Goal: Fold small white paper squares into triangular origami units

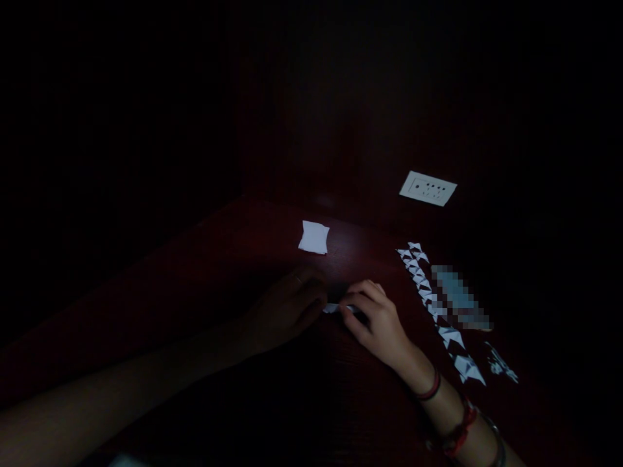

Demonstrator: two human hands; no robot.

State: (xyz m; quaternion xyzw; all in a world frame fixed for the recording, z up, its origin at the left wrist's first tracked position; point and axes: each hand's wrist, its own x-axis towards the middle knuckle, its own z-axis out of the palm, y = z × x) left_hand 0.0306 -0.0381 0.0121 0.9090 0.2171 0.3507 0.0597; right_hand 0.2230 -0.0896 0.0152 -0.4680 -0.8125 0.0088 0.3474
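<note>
A narrow strip of folded white paper (333,308) lies low over the dark red table, between my two hands. My right hand (377,318) has bent fingers and thumb closed on the strip's right end. At its left end is my left hand (298,299), in deep shadow, with fingers curled and the tips pinching the paper. Both hands partly cover the strip, so its full folded shape is hidden. Beyond them sits a small stack of white paper squares (314,237), slightly fanned at the edges.
Several folded white paper pieces (421,282) form a line on the right. Beside them lies a pixelated bluish long object (457,292), and nearer me some small white bits (502,364). A white wall socket (428,189) is on the back panel. Much of the scene is very dark.
</note>
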